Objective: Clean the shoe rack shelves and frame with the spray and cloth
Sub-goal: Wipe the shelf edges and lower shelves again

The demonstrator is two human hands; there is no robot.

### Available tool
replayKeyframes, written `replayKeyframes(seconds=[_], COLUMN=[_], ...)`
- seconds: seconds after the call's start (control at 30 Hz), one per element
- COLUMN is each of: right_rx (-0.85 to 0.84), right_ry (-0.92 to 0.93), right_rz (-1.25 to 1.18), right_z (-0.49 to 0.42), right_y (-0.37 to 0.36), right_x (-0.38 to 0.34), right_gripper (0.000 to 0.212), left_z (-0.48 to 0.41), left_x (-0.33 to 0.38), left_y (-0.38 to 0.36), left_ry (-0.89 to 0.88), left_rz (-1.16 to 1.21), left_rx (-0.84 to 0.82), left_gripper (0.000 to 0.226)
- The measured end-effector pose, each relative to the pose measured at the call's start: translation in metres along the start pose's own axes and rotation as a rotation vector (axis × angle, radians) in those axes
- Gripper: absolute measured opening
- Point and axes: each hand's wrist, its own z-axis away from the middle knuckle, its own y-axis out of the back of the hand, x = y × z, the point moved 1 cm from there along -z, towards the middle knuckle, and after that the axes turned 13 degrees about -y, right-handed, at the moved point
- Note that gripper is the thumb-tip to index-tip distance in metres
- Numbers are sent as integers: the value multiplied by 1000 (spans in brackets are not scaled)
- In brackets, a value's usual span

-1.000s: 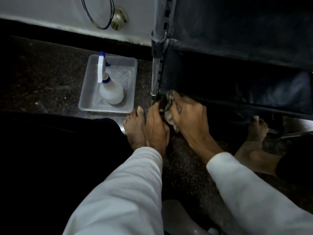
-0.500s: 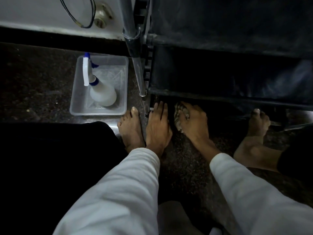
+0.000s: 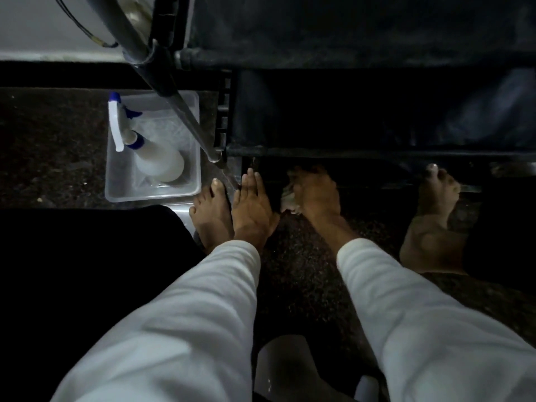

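The shoe rack fills the top right: a metal upright pole [image 3: 185, 111] and dark fabric shelves [image 3: 362, 117] on black bars. My right hand [image 3: 316, 192] reaches under the lowest shelf bar and grips a grey cloth [image 3: 288, 200], which shows at its left side; the fingertips are lost in shadow. My left hand [image 3: 252, 204] lies flat on the dark floor beside the pole's foot, fingers straight. A white spray bottle [image 3: 153, 158] with a blue nozzle stands in a clear plastic tray [image 3: 150, 194] left of the rack.
My bare left foot [image 3: 211, 213] is beside the left hand and my right foot [image 3: 435, 210] is at the right under the shelf edge. A white wall with a black cable [image 3: 75, 21] runs along the top left. The floor is dark speckled stone [image 3: 43, 158].
My right hand with the cloth has come down from the rack's lower front corner to below the lowest shelf. The left hand has let go of the frame foot and lies flat on the floor.
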Motion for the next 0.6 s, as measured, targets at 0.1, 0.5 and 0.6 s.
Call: replayKeyframes(seconds=[0.1, 0.5, 0.6], right_rx=[58, 138, 53], right_ry=[-262, -114, -97], right_rz=[-59, -274, -196], right_z=[-13, 9, 7], right_y=[13, -3, -3], right_x=[61, 25, 21], right_gripper=[38, 23, 38], left_z=[-2, -16, -18], left_x=[13, 56, 53], left_y=[8, -12, -11], left_ry=[50, -127, -126], left_rz=[-5, -18, -12], left_rx=[-72, -56, -66], left_gripper=[100, 95, 92])
